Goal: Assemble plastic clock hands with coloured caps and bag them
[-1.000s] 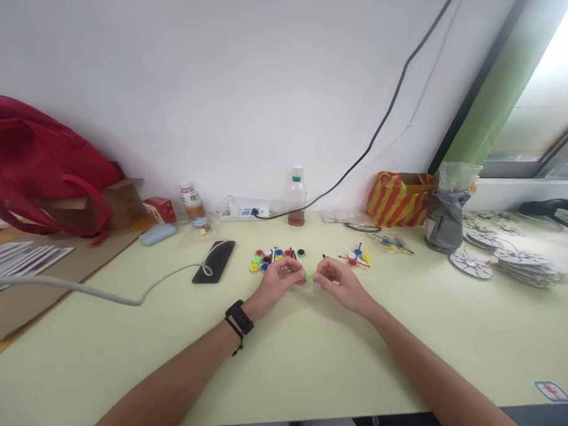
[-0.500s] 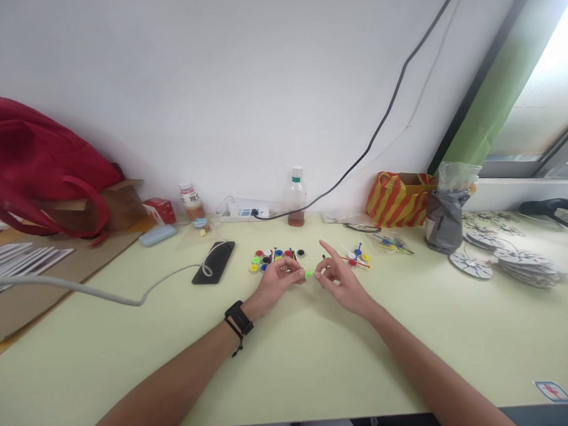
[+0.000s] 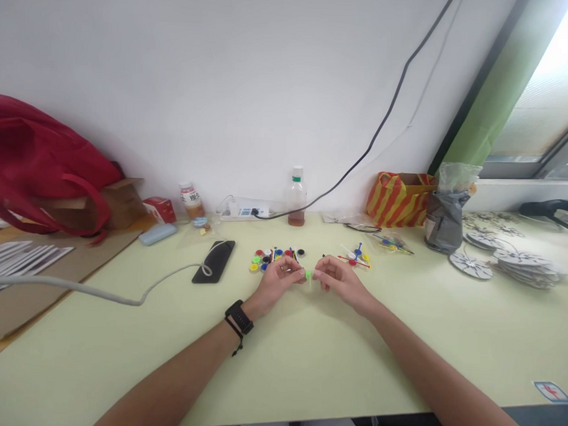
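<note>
My left hand (image 3: 282, 276) and my right hand (image 3: 338, 279) meet just above the pale green table (image 3: 307, 357), fingertips almost touching. Both are pinched on a tiny bright green piece (image 3: 308, 275) held between them; a thin light pin seems to hang from it. Just behind my left hand lies a cluster of small coloured round pieces (image 3: 275, 257). Behind my right hand lie a few coloured pieces with thin sticks (image 3: 356, 256). A black watch sits on my left wrist (image 3: 239, 316).
A black phone (image 3: 214, 261) with a white cable (image 3: 99, 289) lies to the left. At the wall stand a bottle (image 3: 296, 198), a power strip (image 3: 245, 209), a striped bag (image 3: 400, 197) and a grey pouch (image 3: 444, 220). Round patterned discs (image 3: 510, 261) lie right, a red bag (image 3: 38, 167) left.
Half a second ago my right forefinger pointed up and away; now it has curled back down and the right fingers pinch the green piece again. The left hand has stayed put.
</note>
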Demonstrator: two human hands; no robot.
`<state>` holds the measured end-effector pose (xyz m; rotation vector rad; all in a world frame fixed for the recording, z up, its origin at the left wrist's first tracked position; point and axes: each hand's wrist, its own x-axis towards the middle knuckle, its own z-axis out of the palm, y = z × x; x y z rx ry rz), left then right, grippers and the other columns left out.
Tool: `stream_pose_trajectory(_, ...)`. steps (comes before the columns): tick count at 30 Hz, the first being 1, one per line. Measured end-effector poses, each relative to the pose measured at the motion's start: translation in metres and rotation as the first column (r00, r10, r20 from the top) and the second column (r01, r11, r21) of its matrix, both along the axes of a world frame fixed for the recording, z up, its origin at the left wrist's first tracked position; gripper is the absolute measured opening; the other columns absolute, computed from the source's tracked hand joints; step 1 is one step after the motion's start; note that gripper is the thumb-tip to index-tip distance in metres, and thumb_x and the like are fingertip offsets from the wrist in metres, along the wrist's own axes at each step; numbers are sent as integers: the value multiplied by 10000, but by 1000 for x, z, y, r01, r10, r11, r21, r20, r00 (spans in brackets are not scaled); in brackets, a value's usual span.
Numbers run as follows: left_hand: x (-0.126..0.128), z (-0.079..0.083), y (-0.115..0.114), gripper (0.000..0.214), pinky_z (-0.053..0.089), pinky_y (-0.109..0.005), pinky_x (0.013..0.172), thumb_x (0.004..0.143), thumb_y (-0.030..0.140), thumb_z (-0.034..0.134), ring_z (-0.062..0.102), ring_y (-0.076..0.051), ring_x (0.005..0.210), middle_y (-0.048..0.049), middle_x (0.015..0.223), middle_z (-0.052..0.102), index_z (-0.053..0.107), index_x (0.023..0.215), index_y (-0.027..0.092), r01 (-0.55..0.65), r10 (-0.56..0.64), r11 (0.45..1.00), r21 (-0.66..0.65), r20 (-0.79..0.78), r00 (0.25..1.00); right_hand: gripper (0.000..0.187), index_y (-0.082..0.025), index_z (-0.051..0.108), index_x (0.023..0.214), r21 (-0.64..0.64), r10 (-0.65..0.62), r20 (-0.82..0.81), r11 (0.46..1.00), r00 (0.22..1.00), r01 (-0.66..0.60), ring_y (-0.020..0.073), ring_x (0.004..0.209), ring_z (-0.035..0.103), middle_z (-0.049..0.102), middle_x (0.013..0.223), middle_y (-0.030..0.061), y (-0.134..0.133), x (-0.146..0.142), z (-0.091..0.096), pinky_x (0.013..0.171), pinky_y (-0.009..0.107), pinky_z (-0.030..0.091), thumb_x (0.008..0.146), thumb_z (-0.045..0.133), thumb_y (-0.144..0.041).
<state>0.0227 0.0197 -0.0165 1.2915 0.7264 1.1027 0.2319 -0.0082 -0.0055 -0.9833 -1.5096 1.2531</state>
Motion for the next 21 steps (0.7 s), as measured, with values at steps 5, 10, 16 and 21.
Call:
stream_pose_trajectory(5,0,1,-2,275,606,-332,859,802,361,851,688,-149,814,-10,878,660,675,867,160,23,-22,1000,7,-37,999,310,-217,640,1013,87,53,108,994,993,-62,156,739,603,672,925,35,-1,-2,-3,669,303,519,910,687,-506)
stream_pose_trajectory(10,1,2,-4,293,606,-347,871,821,399,836,702,-158,808,-17,857,674,678,864,156,53,-52,999,10,-70,996,268,-220,652,956,239,-59,234,971,970,2,172,759,624,671,896,35,1,-4,-8,647,295,517,931,649,-486)
stream_pose_trajectory(16,0,-1,-4,357,581,-316,784,923,514,699,704,-173,817,-89,953,749,693,942,158,64,-60,998,18,-188,980,290,-225,586,1007,340,-256,149,920,955,193,170,693,622,651,830,26,5,10,0,642,303,521,975,582,-513)
stream_pose_trajectory(21,0,-2,-4,339,517,-262,704,907,500,720,653,-142,762,-75,895,743,691,891,163,73,-67,997,15,-240,968,242,-225,579,975,498,-623,116,710,773,497,195,738,628,661,858,56,16,45,10,642,305,498,977,568,-467)
